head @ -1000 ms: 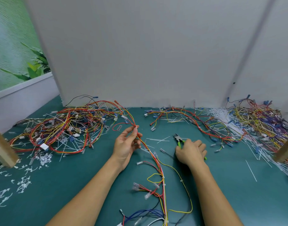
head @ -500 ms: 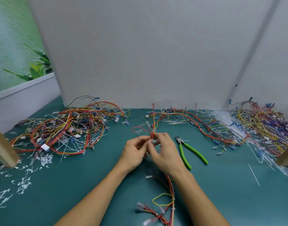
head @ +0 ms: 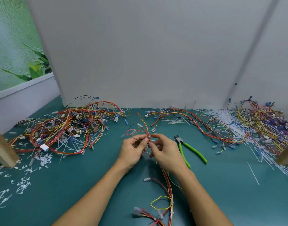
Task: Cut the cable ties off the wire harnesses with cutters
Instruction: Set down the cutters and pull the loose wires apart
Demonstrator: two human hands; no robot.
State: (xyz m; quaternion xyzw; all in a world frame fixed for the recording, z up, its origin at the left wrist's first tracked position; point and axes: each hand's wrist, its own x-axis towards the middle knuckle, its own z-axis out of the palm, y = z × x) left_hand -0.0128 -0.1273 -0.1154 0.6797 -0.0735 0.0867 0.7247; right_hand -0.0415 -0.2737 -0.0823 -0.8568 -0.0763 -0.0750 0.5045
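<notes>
Well, left hand (head: 133, 150): pinched the wire harness (head: 168, 190) just under its white cable tie (head: 149, 136).
Right hand (head: 166, 152): fingers curled, pinching the same bundle.
Cutters (head: 190, 149): lay on the table (head: 91, 185), just beside that hand.
</notes>
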